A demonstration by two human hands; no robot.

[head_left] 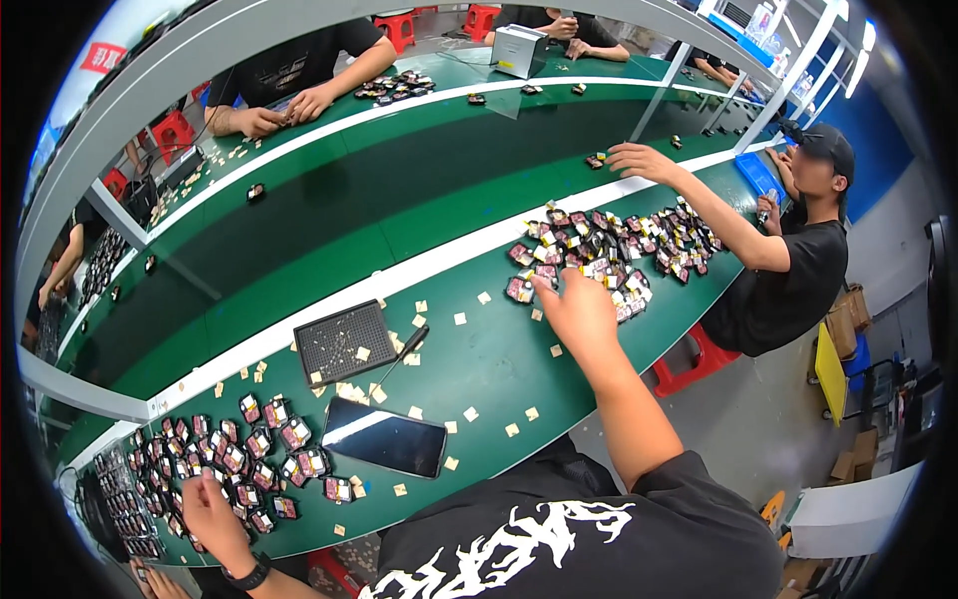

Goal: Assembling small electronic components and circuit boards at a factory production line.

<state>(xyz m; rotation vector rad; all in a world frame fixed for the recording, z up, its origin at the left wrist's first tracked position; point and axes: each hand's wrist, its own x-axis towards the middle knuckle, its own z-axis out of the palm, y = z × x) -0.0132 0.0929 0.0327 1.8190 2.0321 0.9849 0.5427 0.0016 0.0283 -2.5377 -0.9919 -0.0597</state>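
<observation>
My right hand reaches out over the green bench to the near edge of a heap of small dark and pink parts; its fingertips touch the parts, and whether they grip one is hidden. My left hand rests with fingers spread on a second spread of the same small parts at the lower left. Between my hands lie a black phone, a black perforated tray, a thin black tool and several small tan squares scattered on the bench.
A person in black at the right stretches a hand over the green conveyor belt. More people work across the belt, near a grey box. Red stools stand below the bench edge. A blue bin sits at the far right.
</observation>
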